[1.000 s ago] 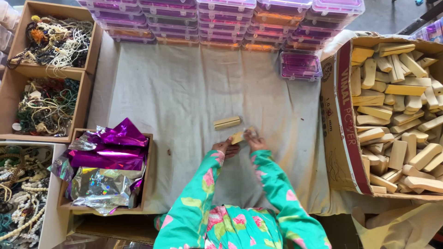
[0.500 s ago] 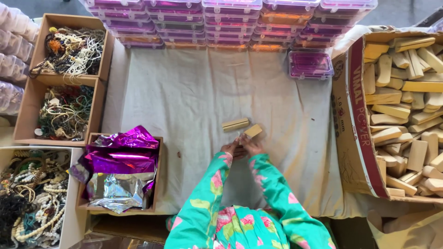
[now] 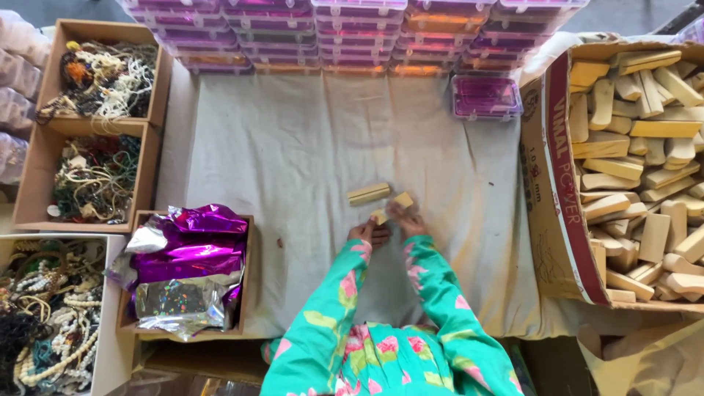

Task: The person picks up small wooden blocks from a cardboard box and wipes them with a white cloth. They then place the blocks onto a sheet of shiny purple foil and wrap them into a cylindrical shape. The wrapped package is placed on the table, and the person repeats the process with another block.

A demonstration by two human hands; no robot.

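Note:
On a grey cloth, my left hand pinches a small pale wooden piece. My right hand sits beside it, fingertips on a second small wooden block. A longer pale wooden block lies flat on the cloth just above my left hand, untouched. Both arms wear green floral sleeves.
A big cardboard box of wooden blocks stands at the right. Stacked purple plastic cases line the back, one case apart. Left are boxes of bead strings and a box of shiny purple foil bags.
The view shifted slightly. My hands stayed together at the cloth's middle, and the small pieces are now split between them, one near each hand.

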